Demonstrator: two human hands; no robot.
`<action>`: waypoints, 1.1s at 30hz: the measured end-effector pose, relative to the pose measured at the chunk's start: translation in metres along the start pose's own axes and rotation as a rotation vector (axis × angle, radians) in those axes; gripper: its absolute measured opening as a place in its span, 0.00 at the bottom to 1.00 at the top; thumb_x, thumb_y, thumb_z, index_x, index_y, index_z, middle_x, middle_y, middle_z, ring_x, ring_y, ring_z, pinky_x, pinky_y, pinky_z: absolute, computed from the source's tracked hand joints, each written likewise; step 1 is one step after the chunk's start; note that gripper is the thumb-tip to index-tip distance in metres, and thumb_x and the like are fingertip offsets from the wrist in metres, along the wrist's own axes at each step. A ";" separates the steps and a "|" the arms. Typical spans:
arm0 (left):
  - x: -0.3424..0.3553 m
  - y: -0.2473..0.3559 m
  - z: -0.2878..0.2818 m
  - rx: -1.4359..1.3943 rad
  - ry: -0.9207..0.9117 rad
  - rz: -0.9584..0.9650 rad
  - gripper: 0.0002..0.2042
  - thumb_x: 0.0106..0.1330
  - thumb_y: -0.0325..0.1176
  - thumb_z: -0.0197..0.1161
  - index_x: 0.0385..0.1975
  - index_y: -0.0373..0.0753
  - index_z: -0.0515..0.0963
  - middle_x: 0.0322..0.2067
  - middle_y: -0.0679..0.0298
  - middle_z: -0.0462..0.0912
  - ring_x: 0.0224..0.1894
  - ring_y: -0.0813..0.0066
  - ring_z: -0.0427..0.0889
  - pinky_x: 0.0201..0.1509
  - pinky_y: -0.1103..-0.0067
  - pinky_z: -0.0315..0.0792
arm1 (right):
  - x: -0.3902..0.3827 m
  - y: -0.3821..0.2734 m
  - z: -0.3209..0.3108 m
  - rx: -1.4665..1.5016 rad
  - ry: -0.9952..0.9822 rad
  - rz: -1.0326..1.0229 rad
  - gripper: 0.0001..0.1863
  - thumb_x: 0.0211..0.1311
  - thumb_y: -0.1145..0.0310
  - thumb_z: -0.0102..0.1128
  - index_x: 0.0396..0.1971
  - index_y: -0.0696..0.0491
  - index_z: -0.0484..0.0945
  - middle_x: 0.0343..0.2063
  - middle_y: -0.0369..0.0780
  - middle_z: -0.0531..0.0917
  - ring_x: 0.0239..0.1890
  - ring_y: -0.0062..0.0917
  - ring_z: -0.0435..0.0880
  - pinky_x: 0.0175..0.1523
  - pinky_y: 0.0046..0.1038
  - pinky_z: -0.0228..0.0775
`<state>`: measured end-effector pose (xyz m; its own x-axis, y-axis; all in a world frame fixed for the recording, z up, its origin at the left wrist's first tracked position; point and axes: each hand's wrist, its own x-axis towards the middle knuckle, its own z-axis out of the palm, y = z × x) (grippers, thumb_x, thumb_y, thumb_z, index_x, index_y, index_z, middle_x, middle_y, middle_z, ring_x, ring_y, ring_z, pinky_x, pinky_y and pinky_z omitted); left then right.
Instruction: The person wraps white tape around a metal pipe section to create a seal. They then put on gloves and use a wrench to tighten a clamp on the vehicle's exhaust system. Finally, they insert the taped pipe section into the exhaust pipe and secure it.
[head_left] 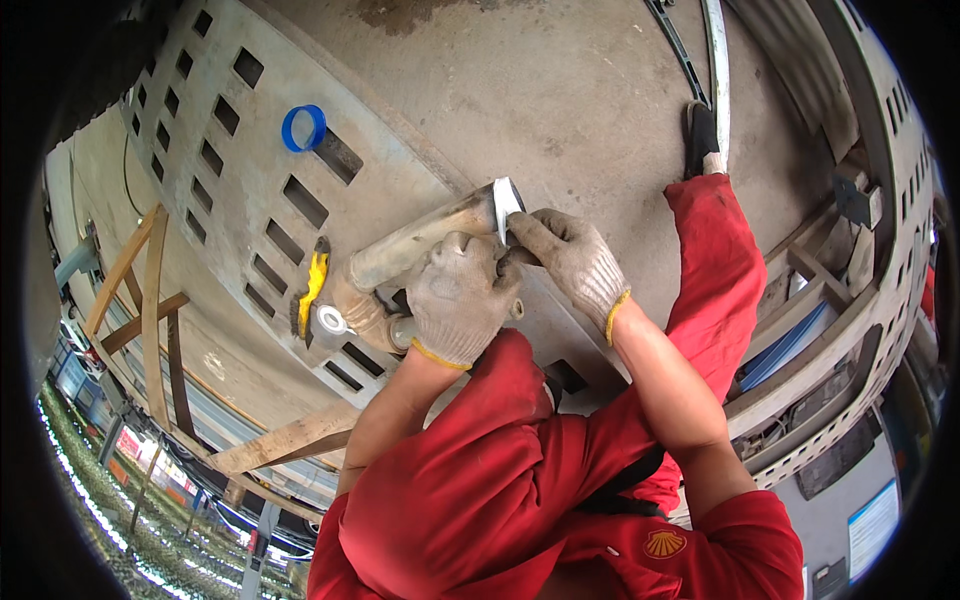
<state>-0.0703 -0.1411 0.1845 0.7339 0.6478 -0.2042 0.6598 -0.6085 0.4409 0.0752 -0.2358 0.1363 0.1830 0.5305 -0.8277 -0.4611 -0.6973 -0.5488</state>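
Observation:
A metal pipe with elbow fittings (pixel 400 240) lies on the perforated metal plate, with white tape (pixel 504 208) around its upper right end. My gloved left hand (pixel 455 295) is closed on the pipe assembly below that end. My gloved right hand (pixel 570 260) pinches at the white tape, its fingertips partly hidden. A white tape roll (pixel 332 319) sits by the lower fitting. A yellow-handled tool (pixel 316 278) lies left of the pipe. A blue ring (pixel 303 128) rests higher on the perforated plate (pixel 250 150).
My red-clad leg (pixel 715 280) stretches along the right. Long metal strips (pixel 718 70) lie at top right. A perforated curved frame (pixel 880 280) borders the right side. Wooden slats (pixel 155 310) stand at left beside the plate. The concrete-coloured surface (pixel 560 90) spans the top.

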 end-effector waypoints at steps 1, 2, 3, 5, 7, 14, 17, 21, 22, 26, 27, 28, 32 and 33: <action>0.000 0.001 0.001 -0.013 0.018 0.015 0.11 0.53 0.35 0.74 0.32 0.39 0.81 0.32 0.57 0.79 0.34 0.55 0.84 0.38 0.62 0.79 | -0.002 -0.004 0.001 -0.046 -0.008 0.004 0.27 0.74 0.47 0.65 0.44 0.61 0.88 0.32 0.40 0.87 0.36 0.18 0.80 0.45 0.27 0.75; 0.001 0.001 0.004 -0.025 0.036 0.031 0.11 0.53 0.35 0.74 0.31 0.39 0.81 0.31 0.57 0.79 0.33 0.56 0.84 0.36 0.63 0.79 | -0.003 -0.009 0.001 -0.062 -0.019 0.008 0.27 0.74 0.46 0.65 0.44 0.61 0.88 0.31 0.41 0.87 0.36 0.19 0.80 0.45 0.27 0.75; 0.002 0.002 0.005 -0.038 0.054 0.048 0.11 0.53 0.35 0.74 0.31 0.39 0.81 0.31 0.58 0.79 0.32 0.56 0.84 0.34 0.64 0.79 | -0.004 -0.014 0.002 -0.077 -0.029 0.011 0.28 0.73 0.46 0.66 0.43 0.61 0.88 0.31 0.41 0.87 0.35 0.20 0.80 0.45 0.28 0.75; 0.002 0.004 0.010 -0.026 0.076 0.060 0.11 0.53 0.36 0.75 0.30 0.40 0.81 0.30 0.59 0.79 0.29 0.57 0.84 0.32 0.65 0.79 | -0.004 -0.018 0.002 -0.072 -0.034 0.029 0.27 0.73 0.47 0.66 0.44 0.62 0.88 0.31 0.42 0.87 0.35 0.20 0.80 0.45 0.28 0.75; 0.004 0.006 0.012 -0.028 0.091 0.065 0.11 0.53 0.36 0.76 0.30 0.40 0.81 0.30 0.59 0.80 0.28 0.57 0.83 0.30 0.66 0.79 | -0.004 -0.022 0.000 -0.029 -0.019 0.062 0.26 0.73 0.49 0.66 0.45 0.62 0.87 0.32 0.42 0.88 0.35 0.20 0.82 0.45 0.27 0.76; 0.006 0.006 0.013 -0.040 0.117 0.112 0.12 0.56 0.38 0.77 0.33 0.41 0.83 0.32 0.60 0.82 0.32 0.57 0.85 0.31 0.63 0.79 | -0.025 -0.065 0.000 0.241 -0.025 0.206 0.19 0.74 0.55 0.67 0.46 0.59 0.85 0.33 0.35 0.86 0.31 0.16 0.80 0.35 0.22 0.69; 0.003 0.005 0.012 -0.071 0.042 0.121 0.11 0.57 0.38 0.77 0.35 0.42 0.84 0.33 0.60 0.82 0.35 0.58 0.85 0.33 0.63 0.80 | -0.019 -0.058 0.001 0.191 -0.010 0.208 0.17 0.73 0.53 0.67 0.41 0.55 0.86 0.27 0.32 0.84 0.23 0.13 0.75 0.24 0.21 0.60; -0.004 0.008 0.013 -0.191 -0.040 0.087 0.11 0.59 0.39 0.77 0.36 0.43 0.84 0.35 0.61 0.82 0.36 0.60 0.84 0.35 0.66 0.79 | -0.014 -0.049 -0.005 0.005 0.004 0.190 0.18 0.73 0.57 0.69 0.41 0.61 0.87 0.30 0.37 0.87 0.32 0.17 0.82 0.38 0.25 0.75; -0.002 0.009 0.013 -0.212 -0.047 0.068 0.12 0.59 0.39 0.77 0.36 0.42 0.84 0.34 0.61 0.82 0.35 0.60 0.83 0.38 0.67 0.79 | -0.012 -0.043 -0.006 -0.046 0.016 0.177 0.18 0.72 0.57 0.69 0.40 0.61 0.88 0.28 0.37 0.87 0.31 0.16 0.81 0.38 0.25 0.74; 0.008 -0.013 -0.001 -0.290 -0.055 0.015 0.12 0.64 0.39 0.75 0.41 0.41 0.84 0.40 0.59 0.84 0.39 0.59 0.85 0.42 0.68 0.79 | -0.003 -0.010 -0.010 -0.118 0.069 0.029 0.19 0.72 0.57 0.69 0.39 0.61 0.88 0.26 0.36 0.85 0.30 0.16 0.79 0.37 0.25 0.72; 0.014 -0.022 0.001 -0.296 -0.005 0.003 0.13 0.65 0.40 0.74 0.43 0.41 0.84 0.40 0.59 0.84 0.39 0.59 0.85 0.43 0.67 0.79 | -0.002 -0.007 -0.008 -0.108 0.068 0.022 0.19 0.72 0.57 0.69 0.39 0.61 0.87 0.26 0.37 0.85 0.30 0.16 0.79 0.37 0.25 0.72; 0.023 -0.031 0.006 -0.304 0.045 -0.008 0.13 0.66 0.40 0.73 0.45 0.42 0.83 0.41 0.58 0.84 0.39 0.58 0.86 0.44 0.66 0.79 | -0.003 -0.007 -0.007 -0.098 0.070 0.015 0.19 0.72 0.56 0.69 0.39 0.61 0.87 0.26 0.37 0.85 0.30 0.16 0.79 0.37 0.25 0.72; 0.053 -0.039 0.007 -0.277 -0.009 0.044 0.16 0.74 0.38 0.64 0.57 0.39 0.81 0.53 0.52 0.84 0.53 0.52 0.83 0.58 0.64 0.77 | -0.002 -0.008 -0.005 -0.148 0.082 0.035 0.15 0.75 0.62 0.67 0.42 0.61 0.86 0.30 0.37 0.88 0.35 0.18 0.81 0.44 0.26 0.75; 0.060 -0.043 0.010 -0.267 -0.020 0.094 0.17 0.74 0.39 0.64 0.59 0.40 0.81 0.55 0.52 0.84 0.55 0.50 0.83 0.60 0.63 0.76 | 0.000 -0.007 -0.005 -0.188 0.094 0.027 0.15 0.74 0.62 0.67 0.42 0.61 0.86 0.30 0.37 0.88 0.35 0.18 0.81 0.45 0.27 0.75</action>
<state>-0.0523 -0.0808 0.1442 0.7949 0.5832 -0.1675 0.5244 -0.5214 0.6731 0.0829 -0.2335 0.1400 0.2568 0.4695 -0.8447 -0.2979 -0.7930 -0.5314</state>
